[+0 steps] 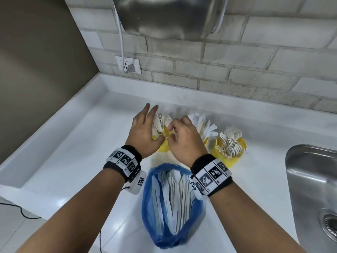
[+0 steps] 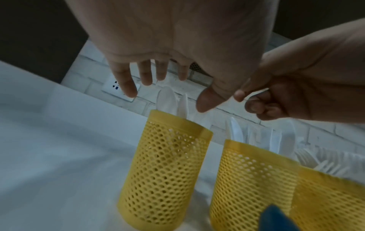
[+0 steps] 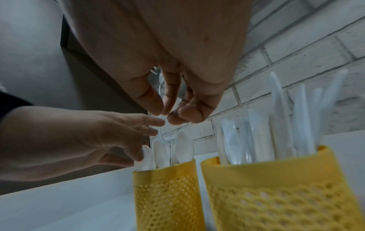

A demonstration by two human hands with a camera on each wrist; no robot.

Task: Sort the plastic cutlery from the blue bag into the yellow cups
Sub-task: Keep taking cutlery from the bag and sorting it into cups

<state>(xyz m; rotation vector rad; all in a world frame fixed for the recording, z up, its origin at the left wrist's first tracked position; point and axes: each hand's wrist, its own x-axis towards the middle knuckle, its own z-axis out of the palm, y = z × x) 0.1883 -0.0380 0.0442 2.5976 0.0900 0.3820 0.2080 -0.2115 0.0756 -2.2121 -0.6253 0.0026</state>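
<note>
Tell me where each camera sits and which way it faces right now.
Head: worn high, looking down at both forearms, the blue bag and three yellow cups.
Left wrist: looks along the left hand, fingers spread above the spoon cup.
Right wrist: looks along the right hand, fingertips pinched over the spoon cup; the left hand shows too.
Both wrist views share the spoon cup and knife cup.

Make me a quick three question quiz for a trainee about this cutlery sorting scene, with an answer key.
1. True or false: the blue bag still holds cutlery.
2. How many yellow cups stand on the counter?
3. The right hand is over the cup holding: A) forks B) spoons C) knives

Key: 1 true; 2 three; 3 B. The left hand is spread open beside that same cup.
</note>
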